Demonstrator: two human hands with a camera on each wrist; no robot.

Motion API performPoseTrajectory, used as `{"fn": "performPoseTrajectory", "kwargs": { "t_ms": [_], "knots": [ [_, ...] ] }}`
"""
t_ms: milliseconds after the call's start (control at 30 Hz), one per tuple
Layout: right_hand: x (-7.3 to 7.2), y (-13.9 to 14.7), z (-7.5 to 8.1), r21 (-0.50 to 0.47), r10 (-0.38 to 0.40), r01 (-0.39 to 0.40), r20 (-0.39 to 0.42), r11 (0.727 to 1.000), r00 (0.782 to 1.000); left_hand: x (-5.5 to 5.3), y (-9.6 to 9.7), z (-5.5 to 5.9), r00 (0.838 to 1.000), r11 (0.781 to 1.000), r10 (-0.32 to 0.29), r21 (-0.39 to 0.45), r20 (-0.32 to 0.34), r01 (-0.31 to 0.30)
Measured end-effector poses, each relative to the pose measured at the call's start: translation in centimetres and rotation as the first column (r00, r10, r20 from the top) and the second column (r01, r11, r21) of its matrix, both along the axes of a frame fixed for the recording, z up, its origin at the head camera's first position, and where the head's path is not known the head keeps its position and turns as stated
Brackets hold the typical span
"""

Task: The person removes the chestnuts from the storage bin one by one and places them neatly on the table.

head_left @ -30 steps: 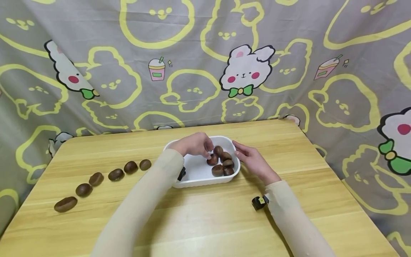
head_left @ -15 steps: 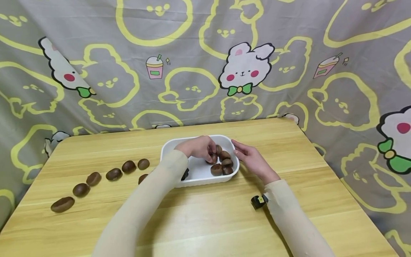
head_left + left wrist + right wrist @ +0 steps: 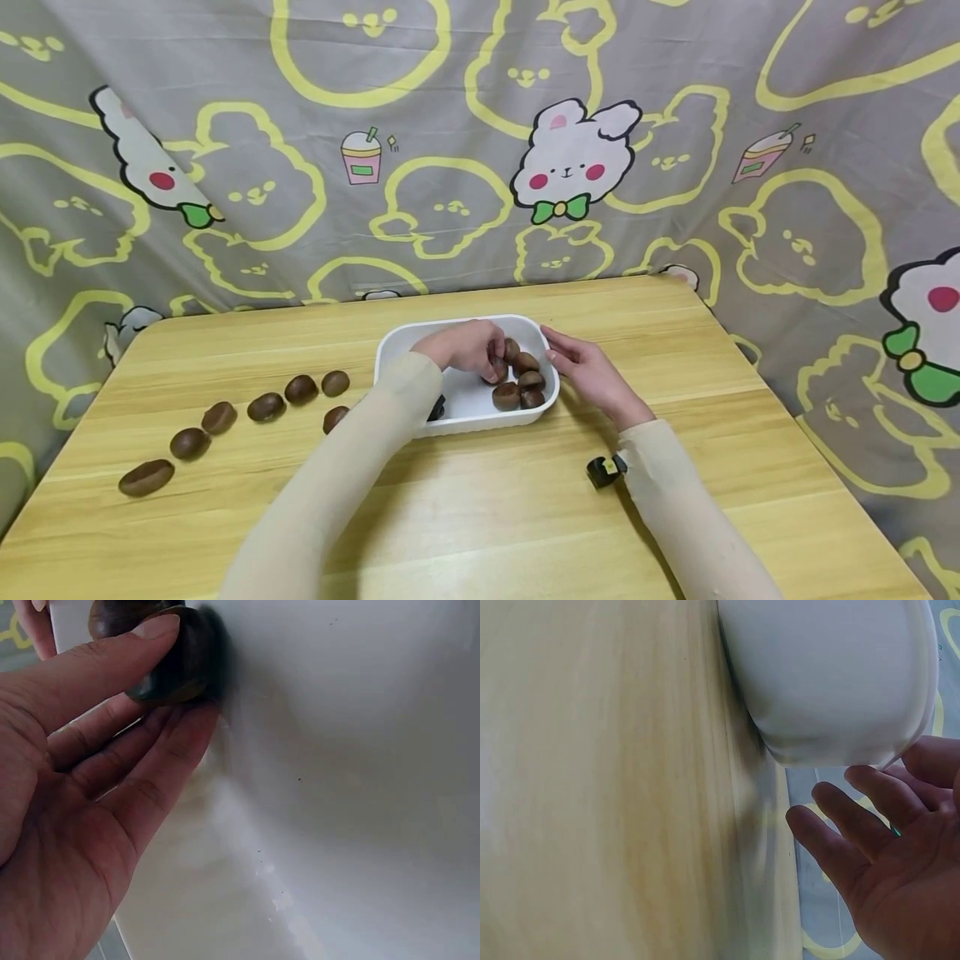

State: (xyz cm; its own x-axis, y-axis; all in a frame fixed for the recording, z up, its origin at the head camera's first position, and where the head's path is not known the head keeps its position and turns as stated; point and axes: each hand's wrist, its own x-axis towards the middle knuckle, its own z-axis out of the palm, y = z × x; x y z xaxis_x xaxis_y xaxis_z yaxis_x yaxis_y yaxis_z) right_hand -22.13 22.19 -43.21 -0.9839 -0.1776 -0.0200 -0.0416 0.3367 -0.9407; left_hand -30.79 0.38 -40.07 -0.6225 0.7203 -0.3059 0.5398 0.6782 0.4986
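Barely moved since half a second ago: left hand still down in the tray at mid-frame, fingers and thumb clamped on one chestnut beside the cluster at the tray's right end. Right hand resting open against the tray's right rim, fingers straight and slightly apart. Row of chestnuts lying at left of frame on the table, well apart from the tray.
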Motion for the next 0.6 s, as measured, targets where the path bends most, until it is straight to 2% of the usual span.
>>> {"fn": "performPoseTrajectory", "kwargs": {
  "t_ms": [167,267,433,567,600],
  "knots": [
    [0.0,0.0,0.0,0.003,0.002,-0.002,-0.002,1.000,1.000,-0.1,-0.3,-0.1,1.000,1.000,0.008,0.012,-0.006,-0.008],
    [0.0,0.0,0.0,-0.003,0.002,-0.002,-0.001,1.000,1.000,-0.1,-0.6,0.3,1.000,1.000,0.009,0.014,-0.012,-0.009],
    [0.1,0.0,0.0,0.007,-0.006,0.006,0.008,1.000,1.000,0.0,-1.4,1.8,1.000,0.999,0.028,0.047,-0.005,-0.028],
    [0.1,0.0,-0.1,0.014,-0.005,0.005,0.013,1.000,1.000,0.2,-2.6,3.3,0.997,0.993,0.073,0.088,0.006,-0.073],
    [0.2,-0.1,0.4,0.015,-0.002,0.001,0.017,1.000,1.000,0.2,-3.0,3.6,0.996,0.991,0.088,0.099,0.007,-0.089]
  ]
}}
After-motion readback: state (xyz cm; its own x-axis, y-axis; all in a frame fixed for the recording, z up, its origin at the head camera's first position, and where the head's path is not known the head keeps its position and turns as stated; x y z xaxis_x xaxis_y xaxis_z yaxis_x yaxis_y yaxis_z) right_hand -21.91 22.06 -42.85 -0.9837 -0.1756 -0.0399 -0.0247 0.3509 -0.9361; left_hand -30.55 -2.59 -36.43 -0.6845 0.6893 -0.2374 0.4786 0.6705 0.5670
